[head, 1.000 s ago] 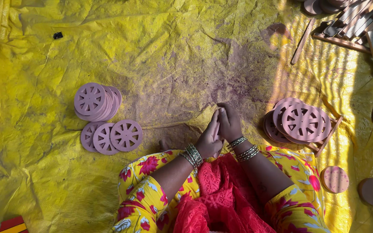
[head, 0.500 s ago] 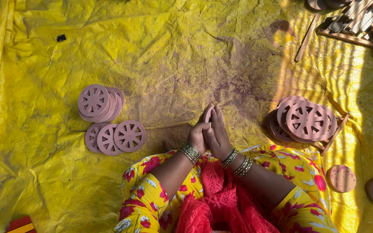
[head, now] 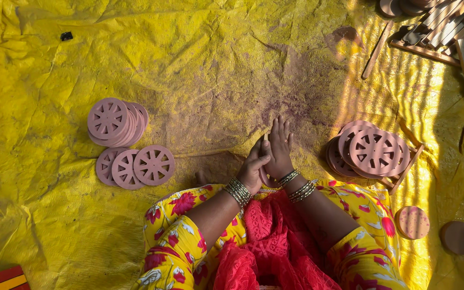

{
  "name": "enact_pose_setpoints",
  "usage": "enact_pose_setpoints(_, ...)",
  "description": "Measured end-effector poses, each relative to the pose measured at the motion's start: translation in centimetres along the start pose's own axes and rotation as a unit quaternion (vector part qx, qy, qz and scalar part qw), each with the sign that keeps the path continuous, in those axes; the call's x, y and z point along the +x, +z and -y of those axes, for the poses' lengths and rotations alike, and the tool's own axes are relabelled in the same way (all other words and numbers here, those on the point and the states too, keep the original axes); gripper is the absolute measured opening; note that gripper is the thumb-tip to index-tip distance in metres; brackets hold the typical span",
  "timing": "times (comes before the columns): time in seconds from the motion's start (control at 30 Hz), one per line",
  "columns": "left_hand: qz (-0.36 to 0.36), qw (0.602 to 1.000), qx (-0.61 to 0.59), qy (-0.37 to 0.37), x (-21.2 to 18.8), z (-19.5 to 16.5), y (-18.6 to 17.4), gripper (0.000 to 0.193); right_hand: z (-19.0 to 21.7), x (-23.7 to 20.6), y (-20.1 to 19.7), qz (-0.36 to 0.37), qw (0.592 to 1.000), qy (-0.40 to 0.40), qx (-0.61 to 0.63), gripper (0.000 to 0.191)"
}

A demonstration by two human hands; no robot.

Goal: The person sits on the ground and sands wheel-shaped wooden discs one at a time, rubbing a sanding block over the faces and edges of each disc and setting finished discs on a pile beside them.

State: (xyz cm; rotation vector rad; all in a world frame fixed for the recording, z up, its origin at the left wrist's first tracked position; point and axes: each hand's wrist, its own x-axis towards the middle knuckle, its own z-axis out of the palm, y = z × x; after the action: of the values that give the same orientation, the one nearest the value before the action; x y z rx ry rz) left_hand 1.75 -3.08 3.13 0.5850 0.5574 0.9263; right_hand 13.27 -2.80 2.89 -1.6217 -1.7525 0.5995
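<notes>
Both hands pressed together, pink wheel disc [head: 265,174] squeezed between palms. Left hand [head: 253,169] curled round disc edge. Right hand [head: 279,150] flat, fingers straight, pointing away. Disc stands on edge over yellow sheet [head: 189,64], just above lap. More pink wheels piled left [head: 115,122] and right [head: 371,150].

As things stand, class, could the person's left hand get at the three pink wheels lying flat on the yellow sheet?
Probably yes: bare yellow sheet lies between the left hand and the three flat wheels. But both hands are pressed around a disc, which would need releasing first.
</notes>
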Motion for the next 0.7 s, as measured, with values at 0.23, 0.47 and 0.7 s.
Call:
enact_pose_setpoints(0.23, -0.023, 0.986, -0.162, 0.033, 0.3, -1.8, -2.3, 0.074, 0.5, -1.9, 1.1, 0.034, 0.993, -0.115, 0.006, 0.083)
enact_pose_setpoints(0.47, 0.051, 0.987, -0.127, -0.085, 0.0, -0.4, -0.8, 0.084, -1.1, -0.2, 0.5, 0.032, 0.995, -0.095, -0.017, 0.087)
enact_pose_setpoints(0.7, -0.038, 0.992, -0.032, -0.116, -0.2, -2.3, 1.0, 0.078, -3.1, 3.6, -1.4, -0.043, 0.995, 0.058, -0.065, 0.079)
